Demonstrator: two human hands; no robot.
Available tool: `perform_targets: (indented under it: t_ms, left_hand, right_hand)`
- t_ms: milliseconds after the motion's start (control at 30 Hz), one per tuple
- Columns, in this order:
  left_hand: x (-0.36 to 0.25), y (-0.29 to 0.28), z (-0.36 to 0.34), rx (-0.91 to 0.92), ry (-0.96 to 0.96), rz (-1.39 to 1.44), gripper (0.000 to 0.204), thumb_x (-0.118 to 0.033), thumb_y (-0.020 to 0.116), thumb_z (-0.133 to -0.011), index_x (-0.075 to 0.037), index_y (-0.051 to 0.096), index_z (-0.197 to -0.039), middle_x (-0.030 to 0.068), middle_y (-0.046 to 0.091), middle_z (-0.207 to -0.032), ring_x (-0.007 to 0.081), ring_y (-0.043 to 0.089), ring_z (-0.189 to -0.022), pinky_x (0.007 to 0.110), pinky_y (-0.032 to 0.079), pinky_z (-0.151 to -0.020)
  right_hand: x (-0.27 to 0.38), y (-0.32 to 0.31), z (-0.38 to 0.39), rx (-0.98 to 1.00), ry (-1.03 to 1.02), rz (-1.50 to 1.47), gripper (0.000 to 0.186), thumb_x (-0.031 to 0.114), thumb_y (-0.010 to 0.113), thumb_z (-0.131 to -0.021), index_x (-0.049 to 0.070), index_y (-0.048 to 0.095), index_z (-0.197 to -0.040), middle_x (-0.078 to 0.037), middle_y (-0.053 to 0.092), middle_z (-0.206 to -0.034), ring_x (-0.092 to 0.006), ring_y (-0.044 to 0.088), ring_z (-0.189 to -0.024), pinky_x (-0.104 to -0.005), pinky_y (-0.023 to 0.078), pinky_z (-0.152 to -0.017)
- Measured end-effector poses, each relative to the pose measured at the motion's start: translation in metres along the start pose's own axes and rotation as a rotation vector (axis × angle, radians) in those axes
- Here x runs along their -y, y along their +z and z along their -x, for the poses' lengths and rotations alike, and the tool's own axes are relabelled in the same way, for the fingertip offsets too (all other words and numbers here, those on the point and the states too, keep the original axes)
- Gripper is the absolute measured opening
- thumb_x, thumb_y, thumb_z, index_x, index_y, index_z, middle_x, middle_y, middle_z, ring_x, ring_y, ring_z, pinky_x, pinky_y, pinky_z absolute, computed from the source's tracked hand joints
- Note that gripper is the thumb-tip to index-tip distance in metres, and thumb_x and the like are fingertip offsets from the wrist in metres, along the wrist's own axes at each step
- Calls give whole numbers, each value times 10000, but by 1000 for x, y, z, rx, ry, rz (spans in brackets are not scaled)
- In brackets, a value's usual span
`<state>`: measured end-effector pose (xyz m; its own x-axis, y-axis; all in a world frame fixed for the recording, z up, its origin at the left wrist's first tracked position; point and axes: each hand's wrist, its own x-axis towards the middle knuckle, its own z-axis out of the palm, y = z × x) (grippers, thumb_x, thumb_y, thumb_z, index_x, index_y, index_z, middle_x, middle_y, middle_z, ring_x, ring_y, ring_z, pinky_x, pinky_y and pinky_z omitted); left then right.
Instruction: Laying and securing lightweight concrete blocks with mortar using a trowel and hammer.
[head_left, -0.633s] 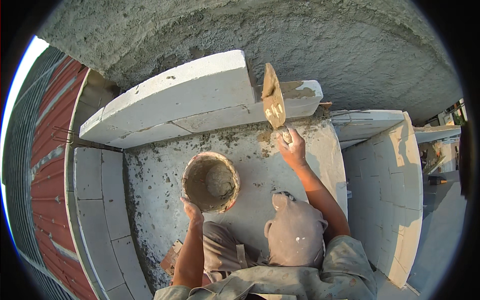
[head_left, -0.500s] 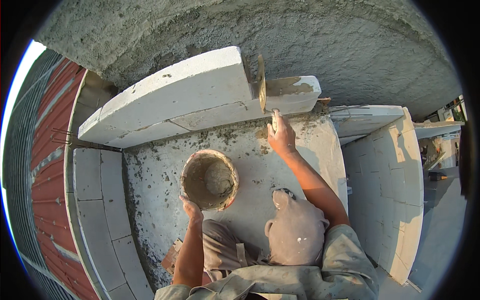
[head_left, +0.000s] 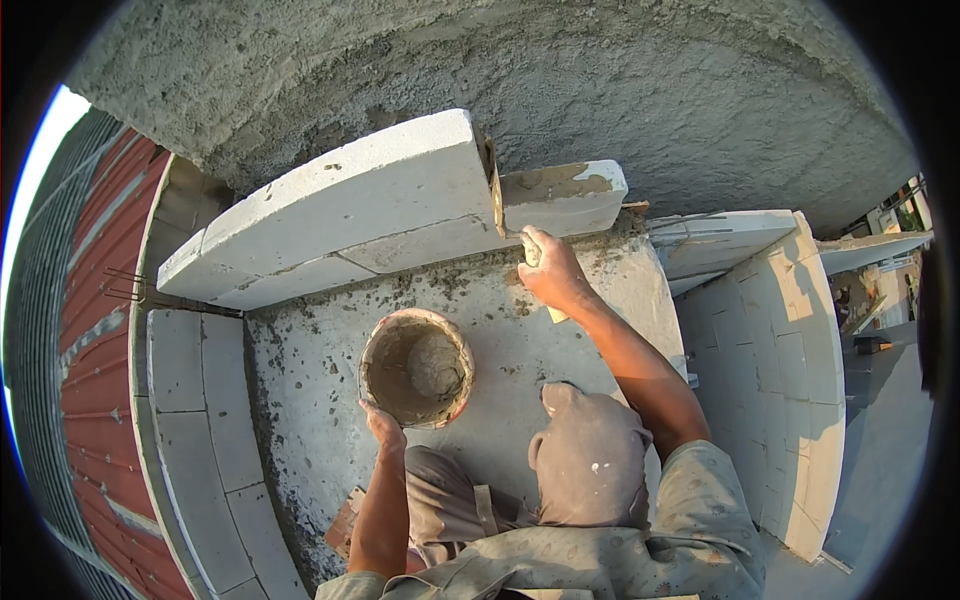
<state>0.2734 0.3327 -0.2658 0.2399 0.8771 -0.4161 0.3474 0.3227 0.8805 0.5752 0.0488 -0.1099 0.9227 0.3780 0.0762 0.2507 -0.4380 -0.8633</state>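
Note:
My right hand (head_left: 555, 270) is closed round the handle of a trowel (head_left: 497, 198). The narrow blade stands nearly upright, against or very close to the end face of an upper white block (head_left: 380, 180); contact is hard to make out. Grey mortar (head_left: 555, 183) lies along the top of the lower white block (head_left: 575, 213), just right of the blade. With my left hand (head_left: 383, 425) I grip the near-left rim of a round bucket (head_left: 385, 355). Inside the bucket is a lump of wet mortar (head_left: 437, 365).
A rough grey rendered wall (head_left: 600, 90) rises behind the blocks. Low block walls (head_left: 190, 430) run along the left, and another block wall (head_left: 770, 350) stands at right. Mortar crumbs dot the concrete slab (head_left: 300, 370). Thin rods (head_left: 125, 280) stick out at left.
My right hand has moved the trowel left, from over the lower block to the upper block's end. My left hand stays on the bucket rim.

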Motion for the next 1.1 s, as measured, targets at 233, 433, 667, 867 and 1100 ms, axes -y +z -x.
perform_targets:
  t_ms: [233, 433, 667, 867, 1100]
  left_hand:
    - [0, 0, -1, -2, 0, 10, 720, -547, 297, -998, 87, 519, -1258, 137, 584, -1200, 225, 549, -1061, 335, 425, -937]
    - [-3, -4, 7, -11, -14, 5, 707, -535, 295, -1002, 73, 495, -1300, 139, 565, -1268, 219, 531, -1144, 311, 400, -988]
    - [3, 5, 6, 90, 56, 51, 725, -541, 270, -1005, 77, 452, -1339, 144, 526, -1327, 219, 509, -1186, 309, 378, -1019]
    - [10, -9, -4, 139, -4, 76, 754, -566, 240, -997, 65, 407, -1373, 158, 479, -1380, 232, 460, -1259, 319, 359, -1054]
    - [18, -32, 21, 276, -127, 176, 806, -696, 250, -926, -61, 397, -1401, 161, 521, -1289, 291, 576, -1094, 447, 501, -894]
  right_hand:
    - [38, -46, 12, -118, -254, -103, 470, 87, 648, -781, -56, 533, -1214, -250, 651, -981, -366, 654, -903, -387, 509, -788]
    - [-27, -62, 22, -356, -79, -64, 411, 137, 652, -830, -23, 540, -1192, -216, 647, -951, -347, 654, -850, -387, 512, -722]
    - [-96, -55, 29, -207, 234, 721, 479, 76, 599, -802, -54, 484, -1249, -274, 617, -1004, -412, 635, -907, -467, 520, -754]
    - [-37, -67, 114, 383, 283, 346, 502, 154, 638, -781, -41, 547, -1235, -267, 629, -1101, -390, 623, -1017, -403, 490, -894]
    - [98, -34, 36, 936, -92, 459, 589, 227, 750, -710, -16, 586, -1221, -224, 648, -1111, -336, 639, -1008, -342, 477, -880]
